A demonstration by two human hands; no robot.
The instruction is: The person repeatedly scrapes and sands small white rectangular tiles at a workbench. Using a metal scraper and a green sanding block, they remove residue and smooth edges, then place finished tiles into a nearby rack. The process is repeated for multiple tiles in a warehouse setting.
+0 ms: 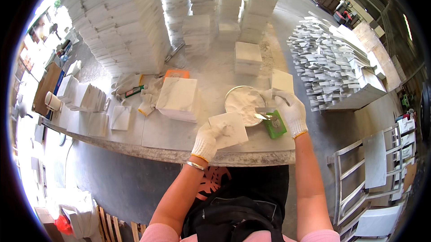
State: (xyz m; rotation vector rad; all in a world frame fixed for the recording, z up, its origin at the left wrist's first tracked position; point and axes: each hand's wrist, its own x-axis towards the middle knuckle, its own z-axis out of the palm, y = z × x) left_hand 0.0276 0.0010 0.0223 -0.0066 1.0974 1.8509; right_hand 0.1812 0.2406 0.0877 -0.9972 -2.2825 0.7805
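Note:
My left hand [209, 140] wears a white knitted glove and grips a square white marble tile [233, 127] by its left side, tilted above the table. A dark smudge shows on the tile's face. My right hand [292, 112], gloved too, is closed beside a round bowl [228, 107] of white powder or paste. A flat metal scraper [266, 110] sticks out to the left of its fingers; the handle is hidden. Just under it lies a green block-shaped thing [275, 126] with a shiny metal piece on top.
Marble tiles are piled in a near stack [178, 100], a smaller stack [248, 58] and a tall wall of tiles [116, 22]. Loose gloves [150, 98], a green-handled cutter [134, 91] and an orange box [177, 73] lie left. Right stand stone strips [323, 62] and a metal rack [359, 170].

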